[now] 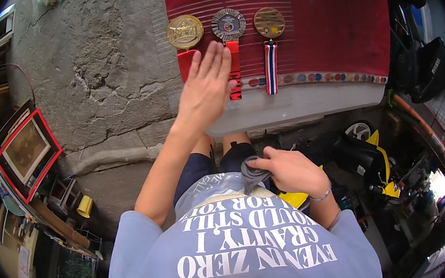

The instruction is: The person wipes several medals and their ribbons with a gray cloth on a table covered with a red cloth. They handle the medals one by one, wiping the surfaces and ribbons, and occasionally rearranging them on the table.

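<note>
Three medals lie in a row on a dark red cloth (338,23): a gold one (185,32) at left, a silver-rimmed one (228,23) in the middle and a bronze-coloured one (269,23) at right. My left hand (206,86) reaches over the red ribbons of the left and middle medals, its fingers stretched out and holding nothing. It partly hides both ribbons. A red, white and blue striped ribbon (271,69) hangs down from the bronze medal. Close to my body, my right hand (295,170) grips a bunched dark grey cloth (253,172).
Clear plastic (305,103) edges the near side of the red cloth. Rough cracked concrete (100,59) spreads to the left. A red-framed picture (29,154) and a yellow cup (85,206) are at far left. A black and yellow vehicle (362,157) stands at lower right.
</note>
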`<state>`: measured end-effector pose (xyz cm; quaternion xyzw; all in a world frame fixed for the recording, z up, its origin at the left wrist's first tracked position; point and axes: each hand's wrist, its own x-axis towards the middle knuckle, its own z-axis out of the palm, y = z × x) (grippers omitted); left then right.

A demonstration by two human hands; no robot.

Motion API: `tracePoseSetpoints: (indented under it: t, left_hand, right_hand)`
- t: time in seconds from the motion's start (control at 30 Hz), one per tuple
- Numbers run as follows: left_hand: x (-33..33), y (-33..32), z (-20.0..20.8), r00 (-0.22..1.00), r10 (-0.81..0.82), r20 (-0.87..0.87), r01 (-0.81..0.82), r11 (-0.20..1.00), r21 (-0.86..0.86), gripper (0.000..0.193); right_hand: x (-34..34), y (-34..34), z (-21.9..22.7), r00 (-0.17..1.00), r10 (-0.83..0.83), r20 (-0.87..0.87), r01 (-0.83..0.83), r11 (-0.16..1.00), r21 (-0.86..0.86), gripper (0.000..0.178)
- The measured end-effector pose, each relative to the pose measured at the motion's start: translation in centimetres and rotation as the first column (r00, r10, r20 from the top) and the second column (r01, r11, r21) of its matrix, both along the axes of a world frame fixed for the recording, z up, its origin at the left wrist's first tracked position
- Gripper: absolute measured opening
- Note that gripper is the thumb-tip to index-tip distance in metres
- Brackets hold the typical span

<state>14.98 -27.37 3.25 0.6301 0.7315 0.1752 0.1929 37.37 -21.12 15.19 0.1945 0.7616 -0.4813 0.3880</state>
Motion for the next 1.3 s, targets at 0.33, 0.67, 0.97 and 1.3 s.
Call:
tracePoseSetpoints:
  t: [0.33, 0.67, 0.97, 1.3]
  left_hand:
    - [1.5, -6.7, 6.2, 0.924, 0.021, 0.381, 0.044, 0.986, -0.162, 0.022]
    - [-5.0, -12.4, 1.0, 0.377, 0.781, 0.498, -0.725, 0.583, -0.366, 0.022]
    - [-3.4, -12.1, -3.8, -0.118, 0.629, 0.769, -0.51, 0.626, -0.59, 0.03]
    - [-2.1, -13.2, -4.9, -0.302, 0.526, 0.795, -0.421, 0.675, -0.606, 0.058]
  right_hand:
    - [-12.3, 5.7, -7.0, 0.81, -0.076, -0.581, 0.497, 0.614, 0.613, 0.031]
    - [-7.2, 0.6, -0.8, 0.97, 0.169, -0.174, -0.151, 0.982, 0.111, 0.041]
    - [-12.5, -0.8, -9.0, 0.868, 0.083, -0.489, 0.281, 0.73, 0.623, 0.041]
    - [-18.5, -0.5, -6.5, 0.739, 0.058, -0.671, 0.47, 0.67, 0.575, 0.052]
